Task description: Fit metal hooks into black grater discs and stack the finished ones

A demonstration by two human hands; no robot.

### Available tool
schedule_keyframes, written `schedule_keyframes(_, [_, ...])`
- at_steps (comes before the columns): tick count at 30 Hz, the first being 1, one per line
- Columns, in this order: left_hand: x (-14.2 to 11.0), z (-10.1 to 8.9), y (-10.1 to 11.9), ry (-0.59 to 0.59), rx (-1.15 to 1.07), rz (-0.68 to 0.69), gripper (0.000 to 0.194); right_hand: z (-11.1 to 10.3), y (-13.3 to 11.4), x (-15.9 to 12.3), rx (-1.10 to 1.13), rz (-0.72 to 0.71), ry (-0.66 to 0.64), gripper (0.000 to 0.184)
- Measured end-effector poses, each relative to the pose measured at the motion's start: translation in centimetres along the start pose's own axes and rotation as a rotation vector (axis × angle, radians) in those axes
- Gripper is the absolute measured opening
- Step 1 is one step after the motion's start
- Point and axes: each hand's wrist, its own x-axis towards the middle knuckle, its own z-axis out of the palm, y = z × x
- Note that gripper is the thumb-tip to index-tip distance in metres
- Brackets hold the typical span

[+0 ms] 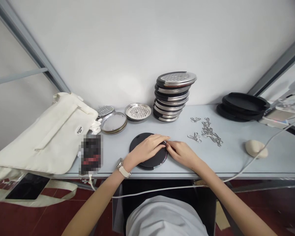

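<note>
A round black lid (156,161) with a steel edge lies flat on the table, near its front edge. My left hand (146,150) rests over it and holds it, with a watch on the wrist. My right hand (181,153) is at the lid's right rim, and its fingertips meet those of my left hand there. Anything small pinched between the fingertips is hidden.
Behind the hands stands a tilted stack of black-and-steel lids (172,96). Perforated steel plates (137,111) lie to its left, metal clips (210,133) to its right, and black rings (243,106) further right. A cream bag (46,137) lies at left. A white cable (263,147) crosses the table.
</note>
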Motion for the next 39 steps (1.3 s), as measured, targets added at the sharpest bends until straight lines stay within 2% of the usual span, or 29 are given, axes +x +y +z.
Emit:
schedule_keyframes(12, [0.03, 0.04, -0.1, -0.006, -0.021, -0.001, 0.031, -0.38, -0.39, -0.22, -0.05, -0.017, -0.003, 0.023])
schedule_keyframes(20, [0.06, 0.02, -0.1, -0.008, -0.008, 0.006, 0.029, -0.16, -0.13, -0.08, -0.07, -0.024, -0.014, 0.028])
schedule_keyframes(27, [0.04, -0.06, 0.07, -0.009, -0.027, -0.001, 0.03, 0.08, -0.28, -0.03, -0.056, 0.029, 0.007, 0.036])
schedule_keyframes(33, [0.07, -0.24, 0.39, -0.002, -0.039, 0.0, 0.033, 0.27, -0.28, -0.17, -0.006, 0.078, 0.06, 0.029])
schedule_keyframes(39, [0.15, -0.19, 0.25, 0.0, 0.039, 0.01, 0.03, 0.19, -0.06, -0.17, -0.006, 0.042, 0.038, 0.032])
